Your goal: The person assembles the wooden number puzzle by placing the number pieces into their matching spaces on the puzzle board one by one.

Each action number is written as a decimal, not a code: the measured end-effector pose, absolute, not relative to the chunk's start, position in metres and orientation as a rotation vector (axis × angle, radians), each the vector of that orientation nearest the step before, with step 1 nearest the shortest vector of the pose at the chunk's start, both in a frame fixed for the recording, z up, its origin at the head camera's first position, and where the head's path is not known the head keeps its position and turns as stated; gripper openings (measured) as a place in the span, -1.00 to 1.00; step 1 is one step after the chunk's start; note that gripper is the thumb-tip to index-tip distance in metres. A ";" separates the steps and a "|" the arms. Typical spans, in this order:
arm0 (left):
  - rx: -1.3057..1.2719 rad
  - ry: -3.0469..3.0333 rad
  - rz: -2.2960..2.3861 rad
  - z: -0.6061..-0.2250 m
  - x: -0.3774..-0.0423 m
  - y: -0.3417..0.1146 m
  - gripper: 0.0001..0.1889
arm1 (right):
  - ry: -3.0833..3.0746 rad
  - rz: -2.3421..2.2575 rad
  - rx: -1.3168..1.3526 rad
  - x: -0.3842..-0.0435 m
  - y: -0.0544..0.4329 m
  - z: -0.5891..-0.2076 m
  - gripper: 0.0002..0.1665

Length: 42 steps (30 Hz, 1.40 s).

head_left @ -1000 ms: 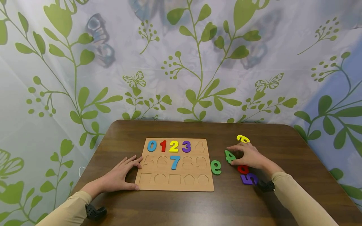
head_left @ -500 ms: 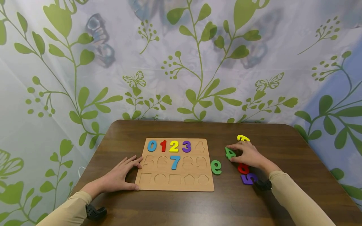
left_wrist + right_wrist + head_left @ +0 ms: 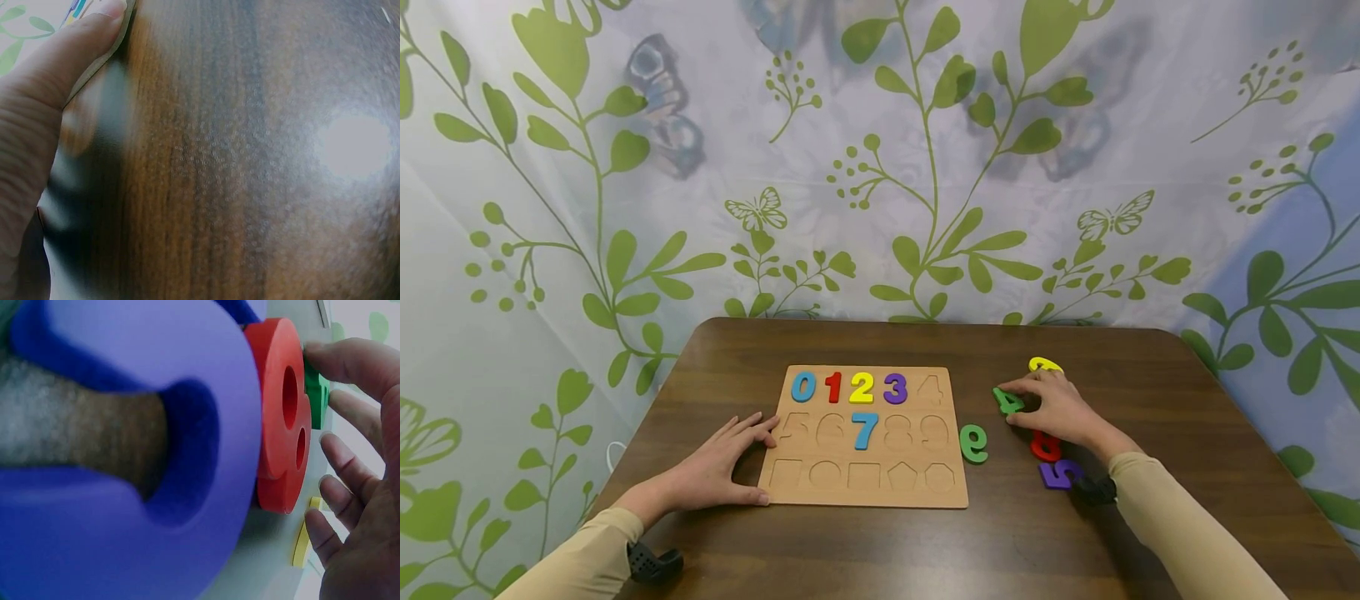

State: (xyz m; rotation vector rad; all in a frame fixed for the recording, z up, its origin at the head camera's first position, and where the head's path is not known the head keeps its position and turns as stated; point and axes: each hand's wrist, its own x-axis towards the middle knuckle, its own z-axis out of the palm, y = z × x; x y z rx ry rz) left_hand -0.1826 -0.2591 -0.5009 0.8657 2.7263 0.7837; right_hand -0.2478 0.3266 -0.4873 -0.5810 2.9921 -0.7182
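Observation:
The wooden puzzle board lies flat on the table, with a blue 0, red 1, yellow 2, purple 3 and blue 7 in its recesses. My left hand touches the board's left edge with spread fingers; the left wrist view catches its thumb on the border. Over on the right side, my right hand pinches a green number 4 between thumb and index finger. In the right wrist view that green 4 shows past a red 8, its other fingers loosely bent.
A green 9- or 6-shaped piece sits just off the board's right edge. A purple 5 lies near the right wrist, and a yellow number is partly hidden behind the right hand. Patterned cloth hangs behind the table.
The green 4 has shifted slightly away from me and turned, with my right hand moving along. The left hand stays where it was.

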 end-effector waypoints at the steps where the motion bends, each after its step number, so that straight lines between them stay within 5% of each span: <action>1: 0.866 2.727 0.782 -0.501 -0.183 -0.259 -0.31 | 2.992 -0.709 -0.589 -0.248 0.326 -0.488 -0.38; 20: 0.879 2.736 0.781 -0.500 -0.182 -0.259 -0.30 | 3.042 -0.722 -0.437 -0.244 0.329 -0.485 -0.36; 29: 0.875 2.733 0.781 -0.500 -0.183 -0.259 -0.30 | 3.041 -0.749 -0.425 -0.243 0.330 -0.488 -0.52; 42: 0.856 2.728 0.775 -0.500 -0.183 -0.258 -0.30 | 3.008 -0.771 -0.520 -0.247 0.324 -0.490 -0.44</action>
